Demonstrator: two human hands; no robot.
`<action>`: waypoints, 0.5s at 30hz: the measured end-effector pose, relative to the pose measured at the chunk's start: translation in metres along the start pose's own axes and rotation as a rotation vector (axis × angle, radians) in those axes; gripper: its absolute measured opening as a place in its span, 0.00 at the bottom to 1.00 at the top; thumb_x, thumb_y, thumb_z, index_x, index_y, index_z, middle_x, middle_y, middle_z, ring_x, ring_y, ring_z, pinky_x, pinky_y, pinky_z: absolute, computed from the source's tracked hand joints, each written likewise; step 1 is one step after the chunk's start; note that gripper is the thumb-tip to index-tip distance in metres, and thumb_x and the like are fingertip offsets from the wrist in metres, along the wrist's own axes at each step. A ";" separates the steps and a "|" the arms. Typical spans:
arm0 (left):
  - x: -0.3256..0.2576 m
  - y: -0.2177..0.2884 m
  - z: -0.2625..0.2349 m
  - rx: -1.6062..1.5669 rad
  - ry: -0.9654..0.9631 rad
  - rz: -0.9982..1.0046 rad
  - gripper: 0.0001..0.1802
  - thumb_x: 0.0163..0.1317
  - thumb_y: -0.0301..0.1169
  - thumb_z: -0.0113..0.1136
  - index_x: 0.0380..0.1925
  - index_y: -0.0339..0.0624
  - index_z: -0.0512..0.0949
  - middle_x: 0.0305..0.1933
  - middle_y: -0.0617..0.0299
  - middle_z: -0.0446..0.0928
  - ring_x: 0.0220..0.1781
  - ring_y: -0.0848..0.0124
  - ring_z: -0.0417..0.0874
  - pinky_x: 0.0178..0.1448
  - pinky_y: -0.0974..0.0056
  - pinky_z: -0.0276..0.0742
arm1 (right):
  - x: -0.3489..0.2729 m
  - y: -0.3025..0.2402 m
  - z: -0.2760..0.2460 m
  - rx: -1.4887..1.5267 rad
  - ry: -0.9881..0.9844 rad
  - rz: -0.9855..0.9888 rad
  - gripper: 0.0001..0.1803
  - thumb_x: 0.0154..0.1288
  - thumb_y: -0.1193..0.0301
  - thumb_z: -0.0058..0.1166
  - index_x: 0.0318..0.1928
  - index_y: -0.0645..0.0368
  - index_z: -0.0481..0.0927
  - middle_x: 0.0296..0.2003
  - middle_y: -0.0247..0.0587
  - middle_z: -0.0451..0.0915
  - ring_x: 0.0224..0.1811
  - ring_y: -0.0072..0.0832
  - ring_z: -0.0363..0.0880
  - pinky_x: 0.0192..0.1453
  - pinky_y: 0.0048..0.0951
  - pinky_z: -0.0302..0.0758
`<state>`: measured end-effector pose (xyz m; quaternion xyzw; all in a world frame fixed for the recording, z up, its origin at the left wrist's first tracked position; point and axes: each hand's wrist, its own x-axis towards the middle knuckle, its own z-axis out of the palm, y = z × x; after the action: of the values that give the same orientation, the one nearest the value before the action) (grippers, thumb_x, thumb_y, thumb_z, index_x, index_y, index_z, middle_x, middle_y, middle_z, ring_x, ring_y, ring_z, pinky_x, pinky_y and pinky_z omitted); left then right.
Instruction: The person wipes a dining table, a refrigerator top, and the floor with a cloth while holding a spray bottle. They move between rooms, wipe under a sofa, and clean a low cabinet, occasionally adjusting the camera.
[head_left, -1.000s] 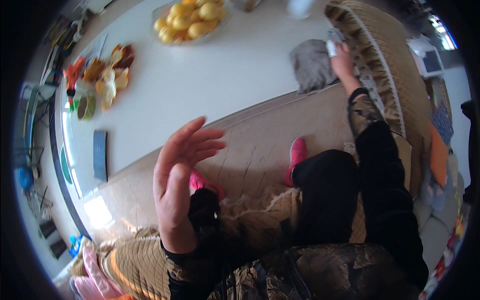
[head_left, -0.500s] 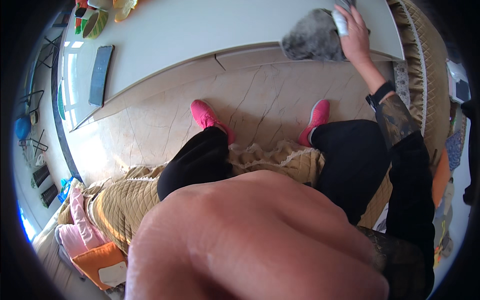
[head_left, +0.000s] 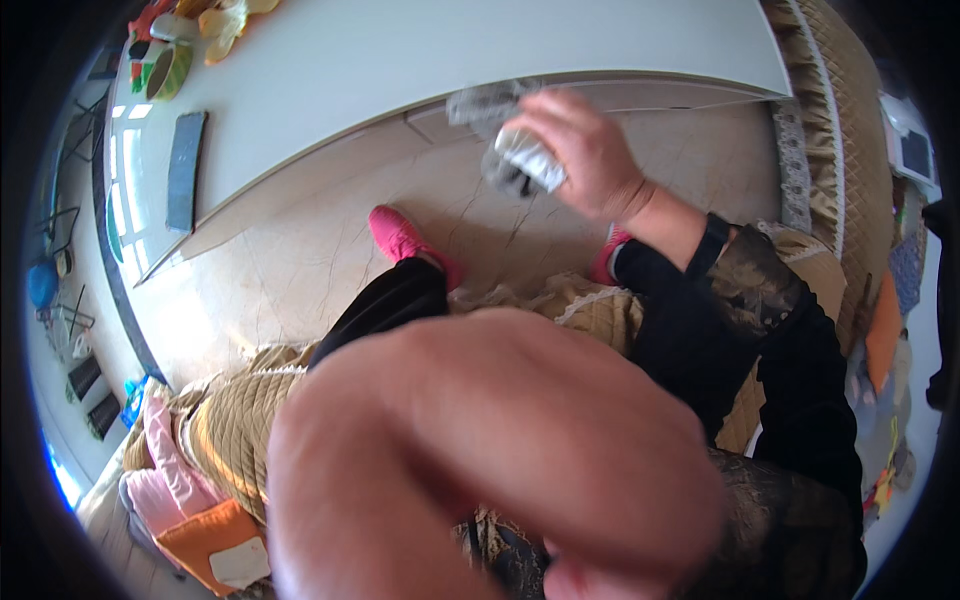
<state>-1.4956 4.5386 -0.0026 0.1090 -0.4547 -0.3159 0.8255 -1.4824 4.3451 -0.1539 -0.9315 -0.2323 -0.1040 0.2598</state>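
My right hand [head_left: 590, 160] is closed around a grey fluffy cloth [head_left: 490, 105], held just off the front edge of the white table [head_left: 420, 50]. Blurred by motion, the cloth shows on the far side of my fingers and again below them. A glossy white piece [head_left: 530, 158] lies along the thumb side of that grip; its kind is unclear. Bare skin, which seems to be my left hand [head_left: 500, 400], looms large and smeared close to the camera. It is bent over, and what its fingers hold, if anything, is hidden.
A dark phone [head_left: 185, 170] lies at the table's left end, with a green striped cup [head_left: 168, 72] and orange peel [head_left: 225, 28] behind it. Brown quilted covers [head_left: 230, 420] lie around me. My pink shoes [head_left: 400, 235] rest on the marbled floor.
My right hand has come left and toward me with the grey cloth, from the table's right end to beyond its front edge. The near hand has shifted and bent further.
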 end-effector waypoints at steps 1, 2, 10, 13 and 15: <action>0.000 -0.001 -0.002 0.013 0.015 -0.021 0.24 0.73 0.42 0.43 0.43 0.31 0.82 0.38 0.48 0.80 0.37 0.63 0.80 0.44 0.58 0.77 | -0.010 -0.003 -0.003 0.156 -0.119 0.180 0.13 0.68 0.68 0.60 0.50 0.58 0.83 0.46 0.46 0.82 0.49 0.33 0.83 0.54 0.35 0.80; 0.001 -0.003 -0.003 0.032 0.023 -0.028 0.24 0.73 0.41 0.43 0.43 0.32 0.83 0.38 0.48 0.80 0.36 0.63 0.80 0.43 0.58 0.78 | -0.015 0.003 -0.007 0.307 -0.291 0.456 0.14 0.71 0.65 0.58 0.50 0.61 0.82 0.45 0.42 0.83 0.48 0.29 0.82 0.53 0.33 0.79; 0.004 -0.020 -0.002 0.187 0.160 -0.193 0.23 0.74 0.36 0.42 0.37 0.33 0.86 0.32 0.50 0.81 0.30 0.65 0.80 0.37 0.59 0.79 | -0.048 0.134 -0.113 0.470 -0.351 1.178 0.19 0.77 0.65 0.49 0.60 0.64 0.78 0.50 0.33 0.80 0.51 0.20 0.74 0.59 0.27 0.68; 0.006 -0.028 0.005 0.221 0.298 -0.190 0.25 0.67 0.41 0.43 0.34 0.30 0.85 0.31 0.47 0.81 0.27 0.65 0.80 0.33 0.63 0.76 | -0.087 0.174 -0.168 0.294 -0.185 1.189 0.22 0.75 0.69 0.43 0.63 0.67 0.73 0.51 0.43 0.80 0.55 0.27 0.74 0.62 0.32 0.66; 0.005 -0.027 0.007 0.271 0.344 -0.247 0.25 0.62 0.41 0.44 0.35 0.29 0.84 0.32 0.46 0.81 0.29 0.64 0.80 0.35 0.63 0.75 | -0.118 0.200 -0.193 0.368 -0.009 1.384 0.20 0.75 0.68 0.42 0.61 0.66 0.74 0.54 0.47 0.79 0.55 0.34 0.78 0.58 0.39 0.74</action>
<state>-1.5109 4.5151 -0.0074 0.3258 -0.3288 -0.3274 0.8237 -1.5019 4.0461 -0.1152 -0.8068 0.3969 0.1291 0.4182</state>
